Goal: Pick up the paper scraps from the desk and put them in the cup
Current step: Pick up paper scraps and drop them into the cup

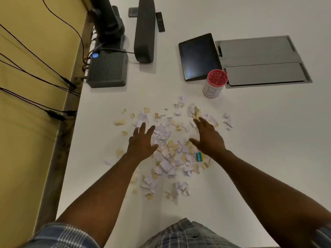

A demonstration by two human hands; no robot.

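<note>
Several white and tan paper scraps (168, 149) lie scattered in a loose heap on the white desk (259, 140). A white cup with a pink rim (214, 85) stands upright beyond the heap, to the right, with scraps inside it. My left hand (142, 140) is spread open over the left side of the heap, palm down. My right hand (207, 136) is open over the right side, fingers apart. Neither hand holds anything. A small blue and yellow label piece (199, 156) lies among the scraps beside my right wrist.
A dark tablet (198, 56) and a grey desk hatch (263, 61) sit behind the cup. A ribbed black box (107, 68), a long black speaker bar (144, 29) and a monitor base (109, 20) stand at the back left. Cables hang along the yellow wall (26, 104).
</note>
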